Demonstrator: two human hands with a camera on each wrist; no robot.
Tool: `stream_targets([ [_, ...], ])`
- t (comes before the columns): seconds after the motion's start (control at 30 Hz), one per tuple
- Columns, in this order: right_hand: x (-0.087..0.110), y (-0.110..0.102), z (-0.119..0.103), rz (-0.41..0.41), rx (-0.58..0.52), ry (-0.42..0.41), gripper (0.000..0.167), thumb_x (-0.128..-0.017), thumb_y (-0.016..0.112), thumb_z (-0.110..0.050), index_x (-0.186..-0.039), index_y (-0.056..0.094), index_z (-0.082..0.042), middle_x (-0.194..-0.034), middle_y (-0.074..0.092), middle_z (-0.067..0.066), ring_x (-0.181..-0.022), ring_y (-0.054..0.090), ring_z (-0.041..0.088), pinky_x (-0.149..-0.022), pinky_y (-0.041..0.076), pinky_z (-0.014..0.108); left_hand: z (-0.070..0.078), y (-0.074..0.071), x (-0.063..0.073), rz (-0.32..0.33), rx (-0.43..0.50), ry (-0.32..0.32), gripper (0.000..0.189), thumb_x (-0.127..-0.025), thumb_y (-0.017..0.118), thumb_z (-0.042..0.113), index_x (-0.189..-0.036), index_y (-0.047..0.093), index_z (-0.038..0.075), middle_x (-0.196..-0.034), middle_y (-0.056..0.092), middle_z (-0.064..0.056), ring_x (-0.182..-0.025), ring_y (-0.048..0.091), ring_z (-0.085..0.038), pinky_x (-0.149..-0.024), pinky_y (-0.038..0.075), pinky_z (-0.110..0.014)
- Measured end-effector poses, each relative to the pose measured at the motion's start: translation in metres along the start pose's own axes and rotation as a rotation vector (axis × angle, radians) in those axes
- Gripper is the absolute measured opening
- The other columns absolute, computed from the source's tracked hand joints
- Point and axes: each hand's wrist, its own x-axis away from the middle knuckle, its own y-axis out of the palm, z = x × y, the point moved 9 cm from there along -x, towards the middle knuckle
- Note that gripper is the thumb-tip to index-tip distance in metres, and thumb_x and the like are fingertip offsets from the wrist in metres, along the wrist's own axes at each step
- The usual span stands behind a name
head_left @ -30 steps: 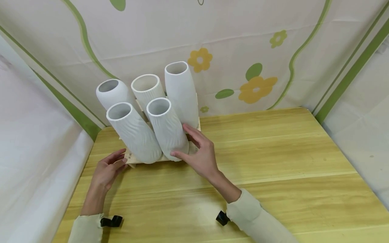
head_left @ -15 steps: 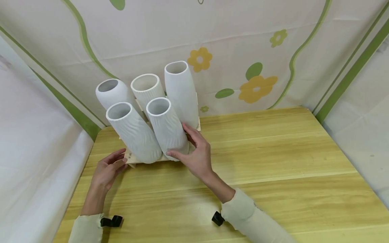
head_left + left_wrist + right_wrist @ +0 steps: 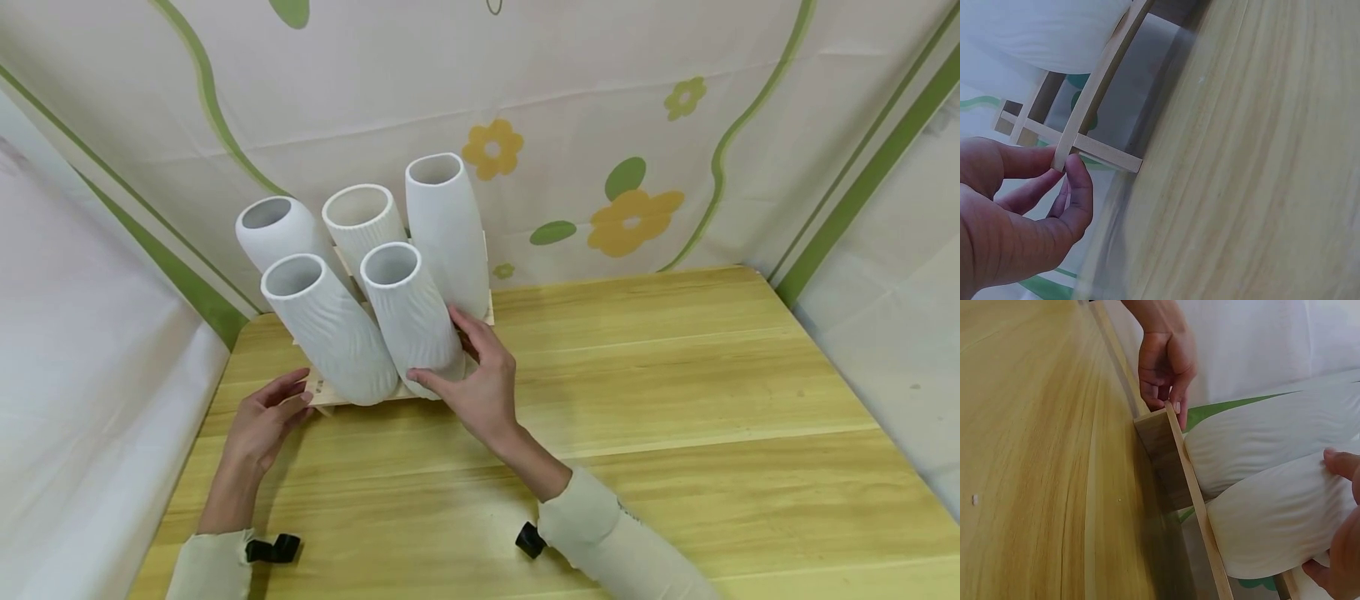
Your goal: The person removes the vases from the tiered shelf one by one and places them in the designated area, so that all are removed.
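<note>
Several white ceramic vases stand on a pale wooden tiered rack [image 3: 324, 392] at the table's back left. My left hand [image 3: 258, 425] pinches the left end of the rack's front board, thumb against the fingers, clearly seen in the left wrist view on the wooden rack [image 3: 1079, 119]. Around the lower part of the front right vase [image 3: 416, 321], a ribbed one, my right hand [image 3: 487, 375] curves with thumb in front and fingers on its right side. Beside it leans the wavy front left vase [image 3: 330, 333]. The vases' bases are partly hidden.
Behind the front pair are a rounded vase [image 3: 288, 233], a fluted vase [image 3: 363, 217] and a tall smooth vase [image 3: 448, 233]. A printed cloth backdrop [image 3: 570, 83] rises behind the wooden table [image 3: 675, 400]. White cloth [image 3: 90, 333] hangs at the left edge.
My right hand and forearm have shifted slightly left, the thumb sliding further across the front right vase. The vases, the rack and my left hand look the same.
</note>
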Motion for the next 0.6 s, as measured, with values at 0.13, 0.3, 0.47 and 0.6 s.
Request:
stream_targets([
  [0.13, -0.001, 0.0, -0.002, 0.0, 0.01, -0.011, 0.087, -0.069, 0.104, -0.011, -0.145, 0.064, -0.003, -0.135, 0.07, 0.017, -0.118, 0.073, 0.031, -0.1, 0.064, 0.047, 0.0, 0.0, 0.0, -0.003, -0.003, 0.004, 0.057, -0.104, 0.072, 0.011, -0.158, 0.053, 0.007, -0.118, 0.062, 0.011, -0.098, 0.068, -0.001, -0.088, 0.062, -0.017],
  [0.3, -0.002, 0.0, -0.004, -0.019, 0.008, -0.02, 0.087, -0.069, 0.104, -0.01, -0.145, 0.063, -0.001, -0.135, 0.069, 0.018, -0.117, 0.073, 0.034, -0.099, 0.064, 0.05, 0.0, -0.001, 0.0, -0.002, 0.002, 0.006, 0.055, -0.104, 0.072, 0.011, -0.156, 0.055, 0.009, -0.119, 0.063, 0.011, -0.099, 0.068, -0.002, -0.088, 0.062, -0.017],
  [0.47, -0.001, -0.004, -0.005, -0.028, -0.022, -0.02, 0.086, -0.068, 0.104, -0.007, -0.143, 0.063, -0.001, -0.136, 0.068, 0.019, -0.117, 0.073, 0.036, -0.099, 0.064, 0.051, 0.0, 0.0, 0.0, -0.001, 0.008, 0.003, 0.057, -0.104, 0.073, 0.011, -0.157, 0.054, 0.007, -0.118, 0.063, 0.011, -0.099, 0.069, -0.002, -0.088, 0.062, -0.018],
  [0.6, 0.002, -0.01, -0.008, -0.036, -0.054, -0.007, 0.085, -0.067, 0.104, -0.005, -0.142, 0.064, -0.003, -0.134, 0.069, 0.017, -0.116, 0.072, 0.036, -0.098, 0.064, 0.052, 0.0, 0.001, 0.001, 0.004, -0.002, -0.004, 0.059, -0.104, 0.073, 0.012, -0.159, 0.052, 0.007, -0.119, 0.063, 0.011, -0.099, 0.068, -0.002, -0.089, 0.062, -0.017],
])
